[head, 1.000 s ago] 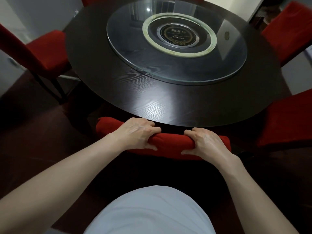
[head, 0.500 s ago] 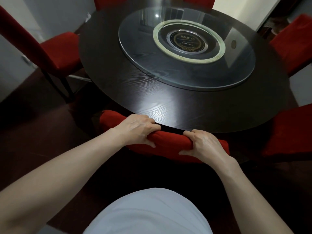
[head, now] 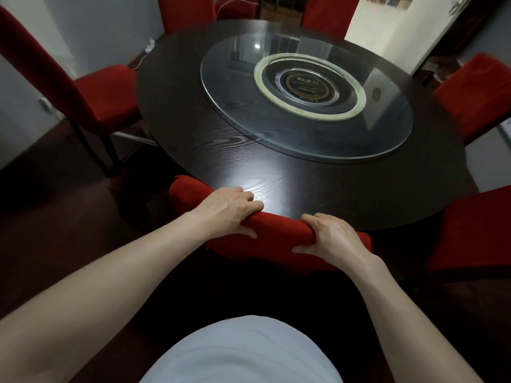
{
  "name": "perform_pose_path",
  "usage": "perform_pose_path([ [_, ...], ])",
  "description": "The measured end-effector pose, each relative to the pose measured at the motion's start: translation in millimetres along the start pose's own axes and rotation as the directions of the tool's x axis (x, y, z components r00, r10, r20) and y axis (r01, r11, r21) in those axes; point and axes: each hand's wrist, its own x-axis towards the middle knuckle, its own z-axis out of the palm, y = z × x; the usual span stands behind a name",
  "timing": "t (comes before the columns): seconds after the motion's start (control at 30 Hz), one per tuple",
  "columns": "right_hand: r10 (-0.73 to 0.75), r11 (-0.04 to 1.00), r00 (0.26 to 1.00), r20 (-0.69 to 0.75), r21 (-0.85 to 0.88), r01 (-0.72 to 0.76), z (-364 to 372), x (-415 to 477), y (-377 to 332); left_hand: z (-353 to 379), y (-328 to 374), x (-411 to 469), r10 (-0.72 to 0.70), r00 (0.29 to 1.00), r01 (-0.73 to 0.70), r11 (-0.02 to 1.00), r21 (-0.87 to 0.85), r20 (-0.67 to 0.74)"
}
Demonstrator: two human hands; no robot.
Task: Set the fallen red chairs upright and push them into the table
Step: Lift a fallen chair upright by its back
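The red chair (head: 276, 226) at six o'clock of the bench (head: 249, 161) is gripped by left hand (head: 226, 212) and right hand (head: 331, 239), fingers (head: 247, 199) curled over its back; an even push toward twelve is advised.

A round glass turntable (head: 304, 139) is lying flat and catching a small bright glint of light near its far edge. A pale ring (head: 259, 78) is circling its middle, around a dark hub (head: 307, 88) with gold lettering too small to read. A small round mark (head: 376, 92) is showing on the glass to the right. Dark floor (head: 55, 194) is spreading out on the left, a white cord (head: 142, 58) is trailing along it by the grey wall (head: 91, 31), and a cream wall (head: 387, 29) is standing at the back.
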Motion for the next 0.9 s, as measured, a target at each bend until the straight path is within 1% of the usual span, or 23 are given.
perform_pose_path([
  [0.1, 0.006, 1.000, 1.000, -0.008, -0.017, -0.007, 0.6, 0.2, -0.8, 2.1, -1.2, -0.1, 0.014, 1.000, -0.014, 1.000, 0.003, -0.007],
  [0.17, 0.004, 1.000, 1.000, 0.011, -0.011, -0.004, -1.2, -0.1, -1.7, 0.8, -2.1, -0.9, 0.006, 1.000, -0.006, 1.000, -0.002, 0.021],
  [0.33, 0.025, 0.986, 0.996, 0.088, 0.162, -0.039, -23.4, 0.9, -11.2, -15.9, -9.3, -14.7, -0.038, 0.992, 0.049, 0.996, -0.081, 0.122],
  [0.4, 0.017, 0.978, 0.998, 0.058, 0.206, -0.029, -38.0, 5.8, -19.5, -28.3, -16.6, -23.2, -0.069, 0.989, 0.083, 0.992, -0.099, 0.131],
  [0.43, 0.013, 0.977, 1.000, 0.008, 0.211, -0.015, -45.0, 8.7, -24.4, -33.9, -20.7, -27.9, -0.086, 0.988, 0.100, 0.989, -0.111, 0.126],
  [0.53, -0.023, 0.981, 0.988, -0.155, 0.185, 0.052, -68.8, 28.0, -46.2, -52.2, -41.1, -45.0, -0.137, 0.989, 0.144, 0.980, -0.135, 0.058],
  [0.7, -0.162, 0.980, 0.944, -0.287, 0.067, 0.189, -116.3, 80.2, -100.5, -87.7, -82.1, -67.6, -0.230, 0.969, 0.217, 0.967, -0.136, -0.088],
  [0.77, -0.211, 0.975, 0.934, -0.289, 0.011, 0.224, -132.2, 103.9, -130.8, -102.5, -100.6, -75.7, -0.267, 0.956, 0.251, 0.959, -0.129, -0.122],
  [0.9, -0.276, 0.961, 0.937, -0.214, -0.067, 0.267, -156.1, 153.6, -185.1, -125.4, -147.0, -91.9, -0.353, 0.920, 0.342, 0.935, -0.090, -0.170],
])
